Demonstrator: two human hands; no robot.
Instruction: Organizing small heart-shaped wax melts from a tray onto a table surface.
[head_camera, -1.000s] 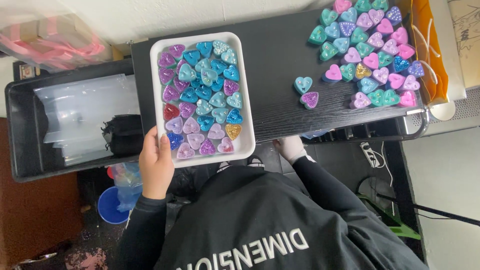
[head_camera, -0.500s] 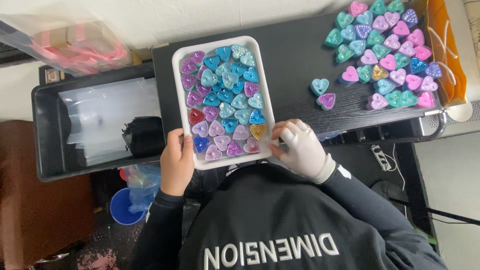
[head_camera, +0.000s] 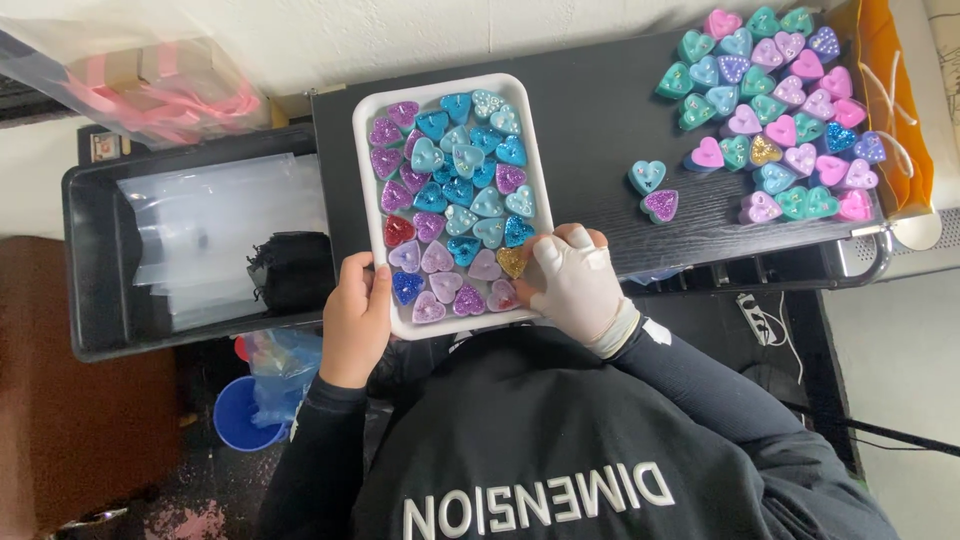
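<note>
A white rectangular tray (head_camera: 363, 180) lies on the black table (head_camera: 600, 120), filled with glittery heart-shaped pieces in teal, purple, pink and blue (head_camera: 465, 165). My bare left hand (head_camera: 355, 320) grips the tray's near left edge, thumb on the rim. My right hand (head_camera: 575, 285), in a white glove, holds the near right corner, its fingertips over the rim beside a gold heart (head_camera: 512, 262). Several more hearts (head_camera: 780, 120) lie loose at the table's far right. A teal heart (head_camera: 647, 176) and a purple heart (head_camera: 660, 205) sit apart from that pile.
A black bin (head_camera: 100, 250) with clear plastic bags (head_camera: 220, 220) stands left of the tray. An orange bag (head_camera: 890, 100) lies at the table's right end. A plastic bag with pink items (head_camera: 150, 90) sits at the back left. A blue bucket (head_camera: 235, 415) is on the floor.
My gloved right hand has come up from below the table edge and closed on the tray's near right corner. My left hand has stayed on the tray's left edge.
</note>
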